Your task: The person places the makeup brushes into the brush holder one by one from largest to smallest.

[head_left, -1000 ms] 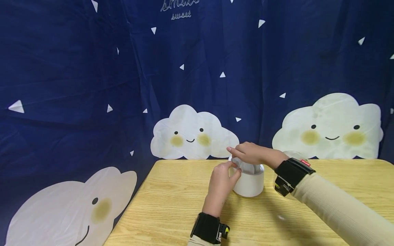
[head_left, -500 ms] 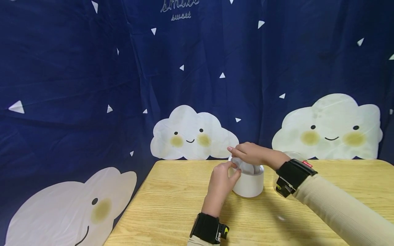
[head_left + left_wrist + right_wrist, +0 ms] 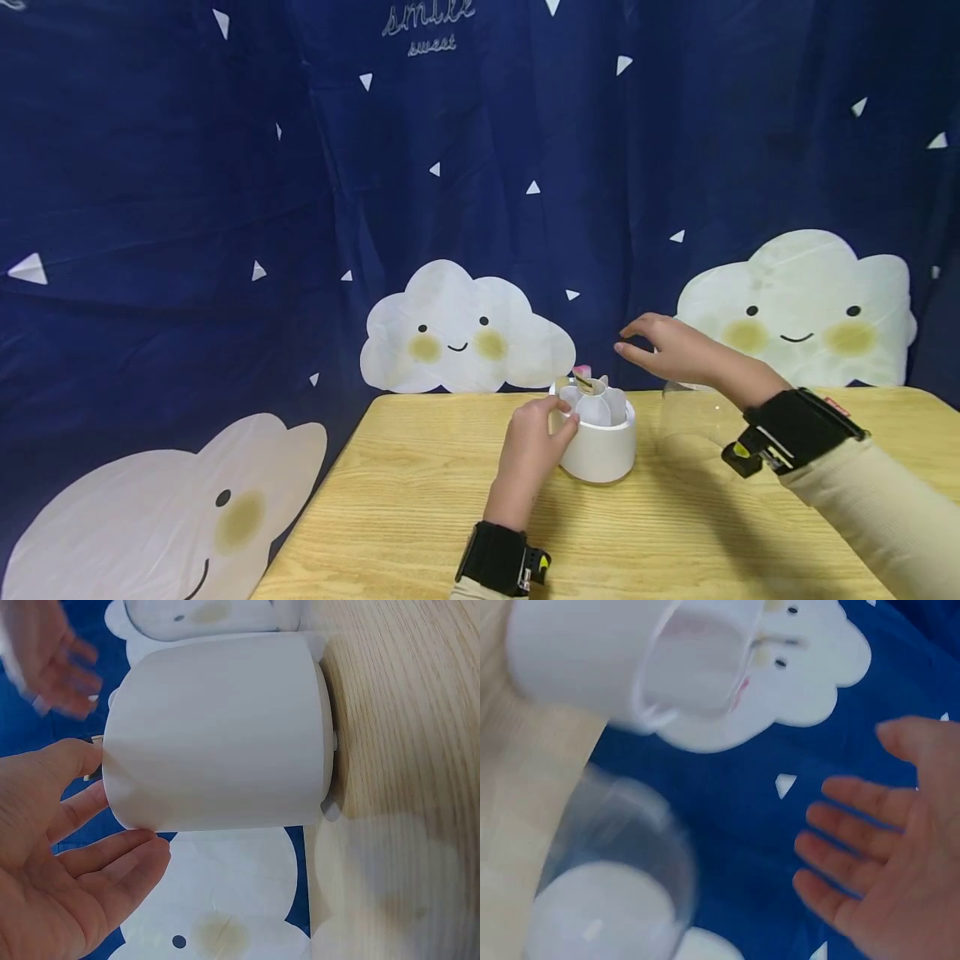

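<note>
A white round container (image 3: 597, 454) stands on the table, with a pale, petal-shaped piece (image 3: 588, 410) rising inside it. At the top of that piece a small tan part (image 3: 590, 387) and a pink bit (image 3: 581, 370) show. My left hand (image 3: 531, 437) grips the container's rim on its left side; in the left wrist view the fingertips (image 3: 146, 844) reach the white wall. Up in the air to the right of the container, my right hand (image 3: 678, 350) holds nothing, its fingers apart and slightly bent in the right wrist view.
A clear, see-through dome or jar (image 3: 686, 421) stands right of the container, partly behind the right forearm. The wooden table (image 3: 420, 500) ends at a dark blue curtain (image 3: 480, 208) printed with smiling clouds.
My right hand has lifted off the top of the petal-shaped piece and moved right and up, uncovering the tan part and pink bit. The left hand stays at the rim.
</note>
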The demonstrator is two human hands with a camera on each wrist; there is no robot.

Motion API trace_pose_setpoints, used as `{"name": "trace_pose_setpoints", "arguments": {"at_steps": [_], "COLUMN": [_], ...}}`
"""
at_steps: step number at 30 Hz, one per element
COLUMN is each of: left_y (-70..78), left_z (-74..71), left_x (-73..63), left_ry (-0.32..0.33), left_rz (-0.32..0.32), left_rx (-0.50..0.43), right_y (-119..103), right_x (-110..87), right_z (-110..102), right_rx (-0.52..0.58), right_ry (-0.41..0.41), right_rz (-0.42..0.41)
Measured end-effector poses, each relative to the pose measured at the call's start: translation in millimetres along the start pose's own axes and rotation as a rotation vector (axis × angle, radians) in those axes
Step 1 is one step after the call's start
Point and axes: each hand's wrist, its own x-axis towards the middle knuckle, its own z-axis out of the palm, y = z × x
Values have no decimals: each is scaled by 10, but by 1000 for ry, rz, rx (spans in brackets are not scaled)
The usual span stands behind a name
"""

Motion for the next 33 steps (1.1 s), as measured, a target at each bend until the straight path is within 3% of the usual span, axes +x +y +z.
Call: {"name": "trace_pose_setpoints", "arguments": {"at_steps": [4, 10, 20, 23, 29, 33], "left_y": [-49, -90, -90, -79, -59, -66], "left_z": [-7, -4, -18, -19, -4, 10], "left_x": [-2, -6, -10, -1, 21, 15], "left_ry": [11, 17, 9, -8, -31, -35], "left_rz": [3, 17, 7, -5, -6, 17], "left_rx": [-3, -8, -23, -31, -39, -55], "right_y": [224, 433, 473, 458, 385, 296], "right_x": [-232, -536, -614, -575, -369, -212], "right_z": [46, 209, 357, 324, 81, -93], "right_rx": [-83, -27, -42, -49, -11, 59], "right_ry": [-57, -99, -12, 58, 347, 478], "right_rz": [95, 138, 167, 185, 204, 226]}}
